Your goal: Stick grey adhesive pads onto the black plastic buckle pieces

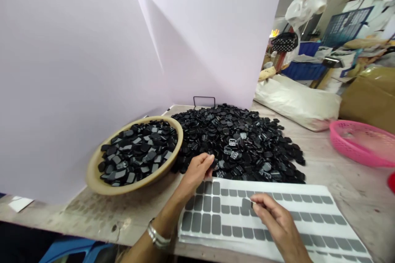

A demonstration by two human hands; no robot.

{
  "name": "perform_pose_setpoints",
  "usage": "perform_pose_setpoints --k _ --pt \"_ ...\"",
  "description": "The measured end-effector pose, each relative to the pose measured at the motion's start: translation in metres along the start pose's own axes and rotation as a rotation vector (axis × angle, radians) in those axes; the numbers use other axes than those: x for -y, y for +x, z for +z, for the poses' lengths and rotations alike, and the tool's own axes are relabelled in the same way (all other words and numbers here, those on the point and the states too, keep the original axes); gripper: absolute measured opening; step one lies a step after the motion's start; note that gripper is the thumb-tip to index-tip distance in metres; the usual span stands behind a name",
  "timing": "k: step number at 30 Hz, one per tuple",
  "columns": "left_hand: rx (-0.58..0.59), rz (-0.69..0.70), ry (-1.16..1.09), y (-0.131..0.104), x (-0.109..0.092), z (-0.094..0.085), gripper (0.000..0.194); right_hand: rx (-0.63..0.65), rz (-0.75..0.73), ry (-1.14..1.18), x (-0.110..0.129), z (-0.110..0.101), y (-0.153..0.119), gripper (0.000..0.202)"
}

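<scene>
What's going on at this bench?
Left hand holds a small black piece at the near edge of a loose pile of them. Right hand pinches what looks like a grey sticker over a white sheet with rows of grey patches. More black pieces, some with grey faces, fill the beige basin at left.
</scene>
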State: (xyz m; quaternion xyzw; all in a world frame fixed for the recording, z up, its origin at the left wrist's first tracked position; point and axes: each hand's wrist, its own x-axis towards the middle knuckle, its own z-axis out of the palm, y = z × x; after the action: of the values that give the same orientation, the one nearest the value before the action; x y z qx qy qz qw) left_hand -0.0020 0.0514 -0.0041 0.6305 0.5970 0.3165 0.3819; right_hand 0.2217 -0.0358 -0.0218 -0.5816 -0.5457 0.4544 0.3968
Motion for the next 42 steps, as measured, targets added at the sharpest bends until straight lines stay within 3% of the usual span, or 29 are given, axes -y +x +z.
perform_pose_setpoints --k 4,7,11,15,24,26,28,32,37,42 --pt "0.190 -0.170 -0.626 -0.038 -0.008 0.022 0.039 0.169 0.057 0.194 0.004 0.003 -0.004 0.040" --pt "0.256 -0.280 -0.997 -0.056 -0.013 0.038 0.030 0.296 0.023 0.217 0.009 0.008 -0.008 0.046" --pt "0.303 -0.281 -1.057 -0.062 -0.011 0.052 0.027 0.323 0.018 0.100 0.011 0.013 -0.012 0.050" --pt "0.318 -0.277 -1.055 -0.066 -0.006 0.054 0.025 0.336 0.025 0.068 0.003 0.009 -0.015 0.051" --pt "0.431 -0.330 -1.026 -0.074 -0.010 0.052 0.053 0.576 0.027 0.119 -0.004 -0.003 -0.010 0.048" --pt "0.405 -0.326 -0.999 -0.074 -0.012 0.051 0.050 0.525 0.010 0.156 -0.001 -0.005 -0.009 0.045" --pt "0.373 -0.319 -0.986 -0.073 -0.013 0.050 0.049 0.390 -0.033 0.128 0.002 -0.006 -0.008 0.040" --pt "0.372 -0.317 -0.980 -0.072 -0.017 0.050 0.046 0.139 -0.244 -0.095 0.006 -0.006 -0.006 0.027" --pt "0.342 -0.335 -0.964 -0.074 -0.023 0.052 0.041 0.036 -0.421 -0.237 0.005 0.001 -0.007 0.021" --pt "0.365 -0.347 -0.970 -0.072 -0.025 0.053 0.041 0.013 -0.506 -0.327 0.003 0.005 -0.007 0.022"
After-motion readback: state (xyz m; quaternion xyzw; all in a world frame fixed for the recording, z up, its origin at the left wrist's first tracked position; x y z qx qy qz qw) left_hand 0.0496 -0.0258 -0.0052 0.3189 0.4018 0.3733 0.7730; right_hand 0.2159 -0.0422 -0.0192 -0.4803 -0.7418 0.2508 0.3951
